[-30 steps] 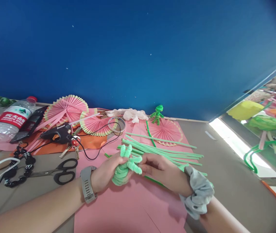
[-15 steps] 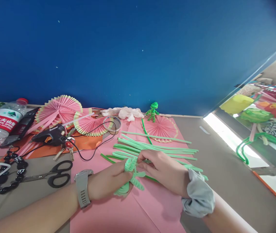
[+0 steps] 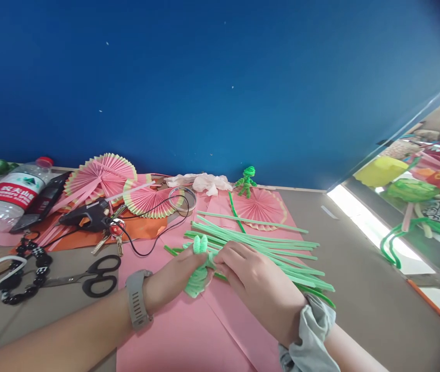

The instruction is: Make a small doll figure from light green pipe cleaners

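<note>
A light green pipe-cleaner piece (image 3: pixel 195 281) is held between both hands over pink paper (image 3: pixel 166 330). My left hand (image 3: pixel 175 276), with a grey watch on its wrist, wraps round its left side, and two rounded loops stick up above the thumb. My right hand (image 3: pixel 249 274), a grey-green scrunchie at its wrist, pinches the piece's right side; its fingertips are partly hidden. Behind the hands lie several loose green pipe cleaners (image 3: pixel 258 240). A small green twisted figure (image 3: pixel 246 182) stands near the blue wall.
Pink pleated paper fans (image 3: pixel 101 178) lie along the wall, beside a black glue gun (image 3: pixel 88 216) and keys (image 3: pixel 117 230). Black scissors (image 3: pixel 99 274), a beaded bracelet (image 3: pixel 42 266) and a plastic bottle (image 3: pixel 13 194) are at the left. A tape roll (image 3: pixel 183 199) sits behind.
The green piece has turned in my hands, so its loops point upward and its lower strands no longer show. My right hand has moved closer to my left. The view has shifted slightly.
</note>
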Tool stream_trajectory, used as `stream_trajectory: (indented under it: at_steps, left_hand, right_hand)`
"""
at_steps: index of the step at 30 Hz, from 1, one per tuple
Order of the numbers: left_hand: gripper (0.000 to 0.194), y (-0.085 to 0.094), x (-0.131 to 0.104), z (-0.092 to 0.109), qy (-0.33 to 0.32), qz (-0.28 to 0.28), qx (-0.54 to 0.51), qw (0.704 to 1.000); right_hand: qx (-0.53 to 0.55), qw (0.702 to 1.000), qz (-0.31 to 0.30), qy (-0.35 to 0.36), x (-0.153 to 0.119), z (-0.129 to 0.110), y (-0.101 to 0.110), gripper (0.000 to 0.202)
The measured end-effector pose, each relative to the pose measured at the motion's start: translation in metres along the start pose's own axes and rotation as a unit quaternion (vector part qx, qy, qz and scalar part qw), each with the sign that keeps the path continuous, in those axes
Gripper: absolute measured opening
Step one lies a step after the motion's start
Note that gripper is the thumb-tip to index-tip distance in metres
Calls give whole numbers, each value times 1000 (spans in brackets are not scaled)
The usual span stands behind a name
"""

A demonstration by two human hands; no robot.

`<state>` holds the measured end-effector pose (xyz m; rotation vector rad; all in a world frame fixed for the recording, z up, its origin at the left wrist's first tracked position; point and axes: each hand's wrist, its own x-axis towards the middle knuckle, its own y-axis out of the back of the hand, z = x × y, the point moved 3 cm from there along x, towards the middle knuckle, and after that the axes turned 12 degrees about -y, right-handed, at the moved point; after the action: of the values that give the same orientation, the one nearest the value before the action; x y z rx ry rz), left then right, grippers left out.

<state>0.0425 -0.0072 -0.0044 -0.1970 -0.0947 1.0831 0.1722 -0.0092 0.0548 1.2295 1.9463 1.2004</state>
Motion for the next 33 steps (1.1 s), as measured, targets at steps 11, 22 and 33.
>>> stream_trajectory:
  at_steps: [11, 22, 33]
  left_hand:
    - [31, -3, -3, 4, -1, -32, -198, 980]
    - [23, -2, -6, 0, 62, -102, -96, 988]
    - [25, -7, -8, 0, 46, -130, 29, 990]
  right_hand:
    - [230, 962, -148, -13, 11, 26, 9, 16]
    - [147, 967, -194, -74, 13, 41, 3, 13]
    - [16, 994, -80, -78, 8, 21, 9, 13]
